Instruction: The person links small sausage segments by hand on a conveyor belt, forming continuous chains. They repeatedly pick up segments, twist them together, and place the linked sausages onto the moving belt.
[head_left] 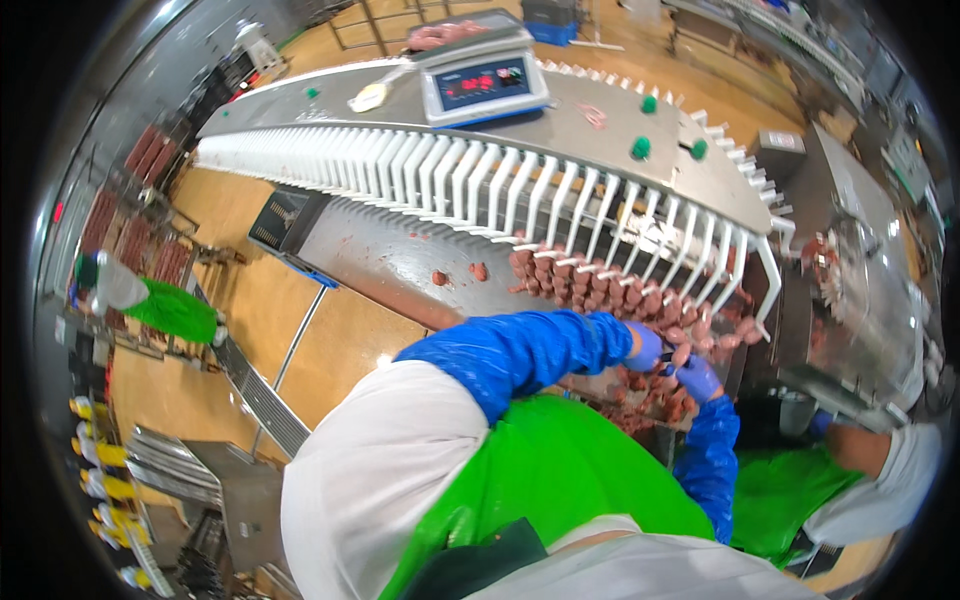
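Note:
My left hand [648, 347], in a purple glove and blue sleeve, reaches in from the left. Its fingers are closed at a string of pink sausage links [682, 355]. Close beside it, my right hand [700, 378], also purple-gloved, is closed on the same string from the lower right. A small dark spot shows between the hands; what it is I cannot make out. Just beyond them, rows of linked sausages [600, 285] hang from white hooks [600, 215]. Under my hands lie more reddish links, partly hidden by my arms.
Behind the hooks, a steel table [600, 120] bears a digital scale [482, 85] and green knobs [640, 148]. Two loose meat pieces lie in the steel trough [370, 250]. A steel machine [860, 330] stands at right, with a co-worker's green apron [800, 490] close by.

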